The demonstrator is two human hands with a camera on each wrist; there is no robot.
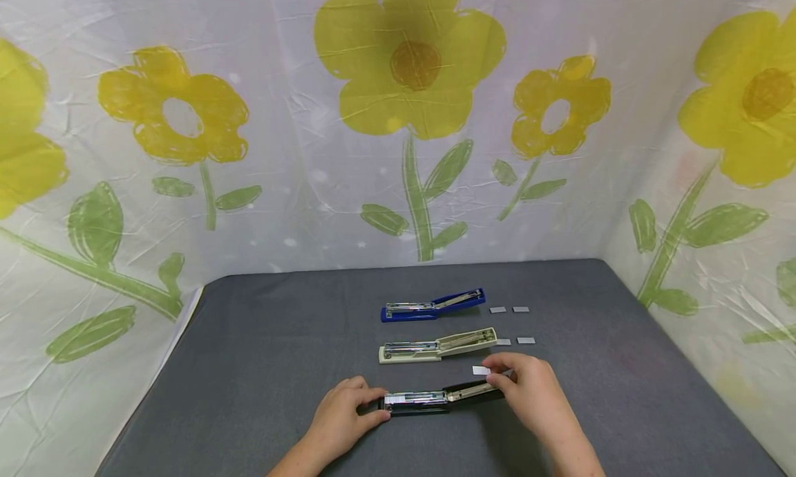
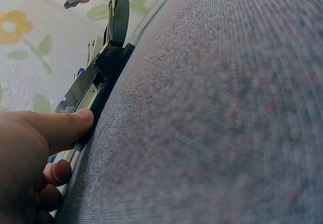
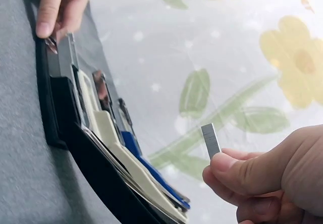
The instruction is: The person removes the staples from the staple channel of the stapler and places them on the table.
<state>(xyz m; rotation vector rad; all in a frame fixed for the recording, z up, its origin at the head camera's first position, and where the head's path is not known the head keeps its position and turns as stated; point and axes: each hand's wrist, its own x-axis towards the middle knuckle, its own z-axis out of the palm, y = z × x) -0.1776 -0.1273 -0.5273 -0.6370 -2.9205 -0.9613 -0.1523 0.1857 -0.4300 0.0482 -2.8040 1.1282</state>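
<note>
A black stapler [image 1: 423, 399], its top swung back to lie open, rests on the grey table nearest to me. My left hand [image 1: 340, 416] grips the left end of its base between thumb and fingers, and the left wrist view shows the thumb [image 2: 70, 128] along the near side. Between thumb and fingertips, my right hand [image 1: 528, 392] pinches a small strip of staples [image 3: 210, 139]. That strip is held above the stapler's raised right part, apart from it, as the right wrist view shows.
Behind the black stapler lie a cream stapler [image 1: 410, 357] and, farther back, a blue stapler [image 1: 410, 316], both folded open. Two staple strips [image 1: 525, 340] lie right of the cream one, and two more strips [image 1: 520, 310] right of the blue one. A flower-printed curtain [image 1: 298, 214] surrounds the table.
</note>
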